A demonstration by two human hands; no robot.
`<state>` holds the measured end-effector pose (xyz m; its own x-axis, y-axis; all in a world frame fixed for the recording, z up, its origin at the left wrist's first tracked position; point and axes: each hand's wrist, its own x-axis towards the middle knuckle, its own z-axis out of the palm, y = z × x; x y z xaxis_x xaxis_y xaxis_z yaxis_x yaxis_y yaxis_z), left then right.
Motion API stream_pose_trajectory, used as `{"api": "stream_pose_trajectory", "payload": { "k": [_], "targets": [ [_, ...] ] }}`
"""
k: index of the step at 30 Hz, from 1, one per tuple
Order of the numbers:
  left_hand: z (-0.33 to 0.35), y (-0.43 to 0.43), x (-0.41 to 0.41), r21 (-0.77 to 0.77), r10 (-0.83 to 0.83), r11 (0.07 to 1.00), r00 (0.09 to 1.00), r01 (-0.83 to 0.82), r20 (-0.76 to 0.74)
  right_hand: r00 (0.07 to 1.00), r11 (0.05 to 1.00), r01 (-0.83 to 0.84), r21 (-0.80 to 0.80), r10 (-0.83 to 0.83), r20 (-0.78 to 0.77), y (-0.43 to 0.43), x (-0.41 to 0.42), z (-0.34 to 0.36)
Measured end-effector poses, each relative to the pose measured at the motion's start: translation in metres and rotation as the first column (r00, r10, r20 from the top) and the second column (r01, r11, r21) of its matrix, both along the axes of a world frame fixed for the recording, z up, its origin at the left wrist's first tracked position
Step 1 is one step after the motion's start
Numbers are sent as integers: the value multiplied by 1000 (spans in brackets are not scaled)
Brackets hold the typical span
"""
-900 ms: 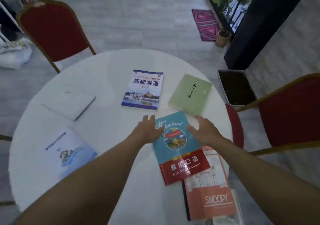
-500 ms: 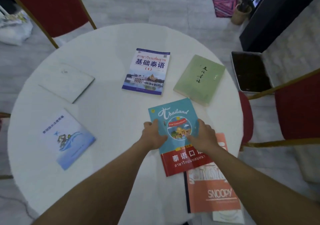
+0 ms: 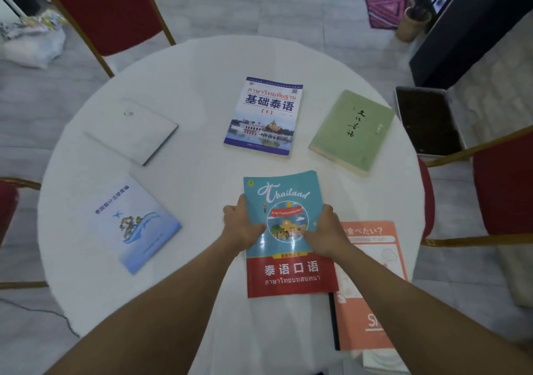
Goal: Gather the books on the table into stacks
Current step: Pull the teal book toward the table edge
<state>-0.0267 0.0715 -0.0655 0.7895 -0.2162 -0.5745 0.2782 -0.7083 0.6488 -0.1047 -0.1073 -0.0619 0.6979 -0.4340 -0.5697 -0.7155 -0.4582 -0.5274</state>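
1. At the near edge of the round white desk our left hand and right hand each gripped a side of the teal-and-red Thailand book, thumbs on its cover; its lower right corner overlapped the orange Snoopy book.
2. Four more books lay apart, none stacked: the blue Thai textbook and the green book farther back, the white book and the pale blue booklet to the left.
3. We judged the soft cover likely to sag or slide from so light a side grip; dragging it could push the orange book, already past the rim, off the desk.
4. Mixed sizes could leave a stack leaning.
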Motion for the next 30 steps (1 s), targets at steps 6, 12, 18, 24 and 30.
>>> {"api": "stream_pose_trajectory", "payload": {
  "k": [6, 12, 18, 24, 30],
  "targets": [
    [-7, 69, 2, 306, -337, 907, 934, 289, 120, 998, 994, -70, 89, 68, 16, 66, -15, -9],
    [-15, 103, -3, 365, -467, 839, 879, 404, 98, 997, 994, -68, -88, 70, 18, 100, -37, -20],
    [-23, 121, -15, 327, -522, 823, 845, 464, 117, 994, 993, -108, -52, 107, -18, 110, -41, -26],
    [-22, 124, -10, 351, -571, 793, 809, 499, 140, 989, 986, -146, -80, 146, 1, 113, -44, -27],
    [-20, 122, -4, 350, -593, 777, 794, 523, 132, 991, 990, -134, -53, 135, 19, 112, -45, -23]
  ]
}}
